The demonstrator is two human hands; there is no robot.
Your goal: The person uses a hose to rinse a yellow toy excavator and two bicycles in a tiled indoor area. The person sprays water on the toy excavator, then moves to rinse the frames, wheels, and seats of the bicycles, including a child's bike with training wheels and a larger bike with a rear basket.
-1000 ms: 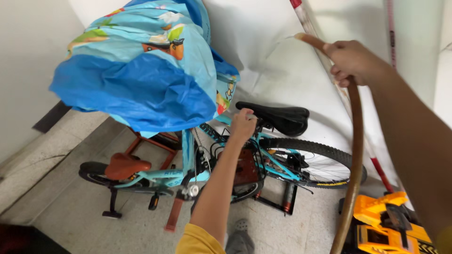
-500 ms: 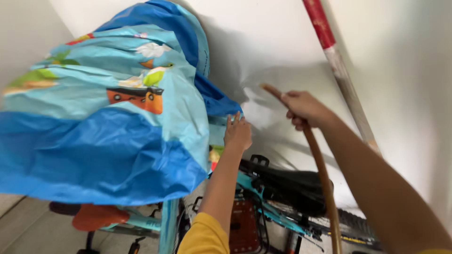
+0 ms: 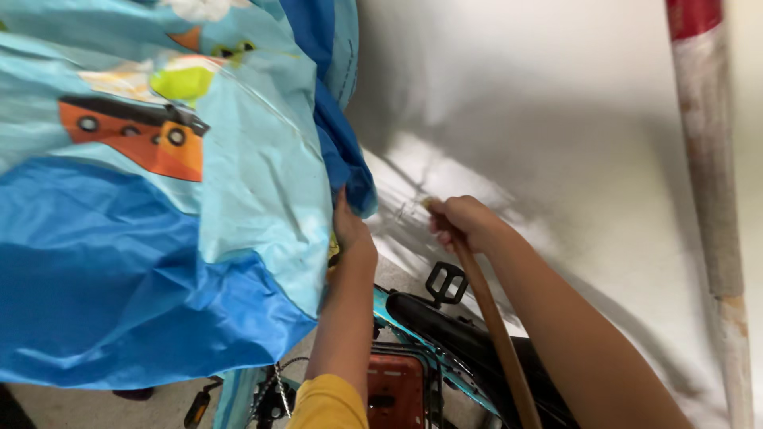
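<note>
A: Moved since prev. frame: view closer and lower; left hand [image 3: 350, 230] now pressed into the sheet's edge, where before its fingers lay spread flat on it. Right hand [image 3: 462, 219] lower on the wall, same stick.

B: Item 1, sheet?

A: Sheet [image 3: 159, 206]. Blue printed plastic, crumpled, bulky; fills the left half of the view, draped over the bikes. Lies left of and above the left grip. Edge fold hangs just at the fingertips.

B: Left grip state?

A: Fingers tucked behind the fold, so can't tell if closed on it or only pushing. Touching, that much is sure.

B: Item 2?

A: Stick [image 3: 497, 334]. Brown, thin, round. Long axis runs from top end at the right fist down and to the right, slightly tilted off upright, passing in front of the saddle [image 3: 461, 342]. Right grip closed around it right at the top end, knuckles near the wall [image 3: 556, 119].

B: Which hand is nearer the sheet?

A: Left, on it. Right is apart, w/ a bare strip of wall between.

B: Other entries?

A: Pole [image 3: 711, 183], red and white, leaning on the wall far right, well apart from both hands. Black pedal [image 3: 446, 283] between the forearms. Teal frame [image 3: 413, 326] and red-brown plate [image 3: 393, 389] below the left arm, partly hidden.
</note>
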